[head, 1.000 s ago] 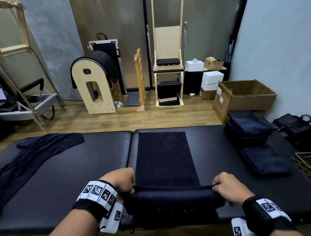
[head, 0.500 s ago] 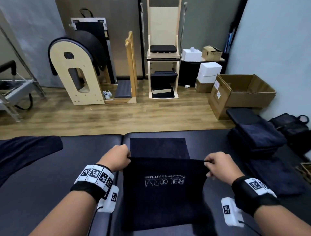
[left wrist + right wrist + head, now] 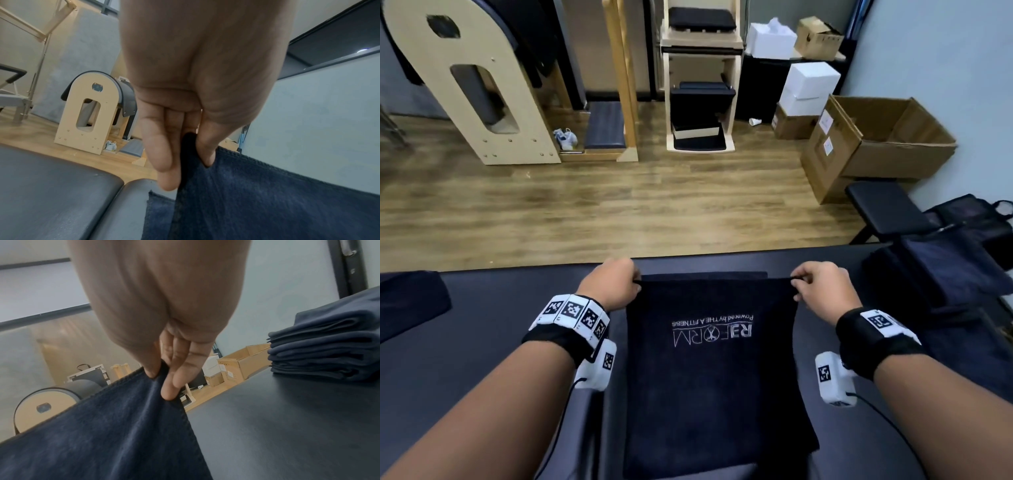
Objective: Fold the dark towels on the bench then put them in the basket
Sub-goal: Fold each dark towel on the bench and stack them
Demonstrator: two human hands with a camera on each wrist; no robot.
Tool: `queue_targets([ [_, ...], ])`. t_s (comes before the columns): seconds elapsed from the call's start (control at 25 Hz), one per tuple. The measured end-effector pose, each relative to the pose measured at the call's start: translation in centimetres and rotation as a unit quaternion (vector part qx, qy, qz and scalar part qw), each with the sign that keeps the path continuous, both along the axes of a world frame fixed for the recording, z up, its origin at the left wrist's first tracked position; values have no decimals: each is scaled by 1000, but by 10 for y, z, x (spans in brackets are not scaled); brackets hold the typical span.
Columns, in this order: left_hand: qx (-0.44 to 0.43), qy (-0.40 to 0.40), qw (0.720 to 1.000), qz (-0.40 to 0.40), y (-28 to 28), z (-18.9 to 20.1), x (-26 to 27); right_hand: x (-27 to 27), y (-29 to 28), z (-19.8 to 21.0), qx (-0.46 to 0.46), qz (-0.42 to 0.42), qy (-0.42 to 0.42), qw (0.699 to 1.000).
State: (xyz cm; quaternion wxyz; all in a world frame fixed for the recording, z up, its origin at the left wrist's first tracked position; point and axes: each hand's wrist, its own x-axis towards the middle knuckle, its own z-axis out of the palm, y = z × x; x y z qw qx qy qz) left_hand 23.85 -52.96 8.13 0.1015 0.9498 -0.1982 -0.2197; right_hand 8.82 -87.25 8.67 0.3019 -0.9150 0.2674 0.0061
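Left hand pinches the near-left corner of the dark navy logo towel on the black padded bench; right hand pinches the other corner. We should land both corners evenly on the far edge, then flatten.

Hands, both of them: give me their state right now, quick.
Left hand: closed, fingers pinching the left corner of the dark towel.
Right hand: closed, fingers pinching the towel's right corner.
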Motion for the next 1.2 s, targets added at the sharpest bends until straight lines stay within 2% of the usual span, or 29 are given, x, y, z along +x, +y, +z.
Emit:
queue_targets([
  [0.16,24,-4,1000,5,-11,-25,29,39,-15,-28,-32,32,16,999],
  [0.36,63,11,998,22,-27,-69,60,80,-31,-84,-16,47,61,997],
  [0.64,79,-24,996,-24,-42,-102,79,109,-25,-123,-98,139,151,974],
  [0.84,77,6,997,-16,-40,-108,80,115,-22,-120,-116,152,192,963],
  [0.96,87,12,996,-21,-38,-101,76,110,-23,-112,-82,152,190,966],
  [1.08,71,21,997,4,-33,-80,72,105,-26,-93,-78,177,204,960],
  [1.2,14,30,999,42,-29,-47,68,105,-27,-63,-63,146,183,970],
])
